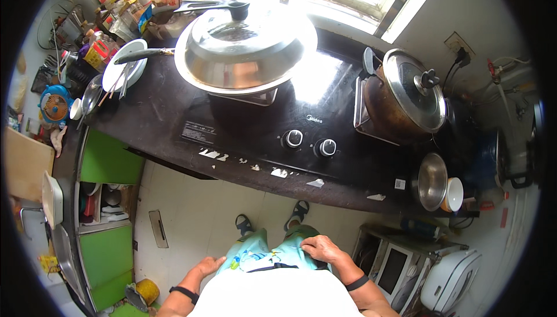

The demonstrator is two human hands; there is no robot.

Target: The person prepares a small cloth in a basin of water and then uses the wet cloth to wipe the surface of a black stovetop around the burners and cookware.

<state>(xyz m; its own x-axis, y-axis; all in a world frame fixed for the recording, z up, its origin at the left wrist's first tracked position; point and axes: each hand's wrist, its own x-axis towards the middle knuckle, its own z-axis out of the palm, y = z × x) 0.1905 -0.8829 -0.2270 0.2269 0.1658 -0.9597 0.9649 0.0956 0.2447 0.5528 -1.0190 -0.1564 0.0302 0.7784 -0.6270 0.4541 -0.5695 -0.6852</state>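
My left hand (211, 265) hangs at the side of my patterned turquoise trousers (256, 251), its fingertips at the cloth. Against the other thigh rests my right hand (322, 248), fingers bent; whether it pinches the fabric is unclear. Before me is a black gas hob (261, 130) with two control knobs. On its left burner sits a wide pan under a domed metal lid (248, 64), its handle pointing left. A brown pot (383, 104) with a glass lid (413, 90) stands on the right burner.
White bowl (130, 73) with chopsticks, blue fan (55, 103) and seasoning bottles (117, 17) crowd the left. At right are a metal bowl (432, 182) and white cup (454, 194). A microwave (391, 269) stands low right; a yellow bucket (148, 291) sits on the floor.
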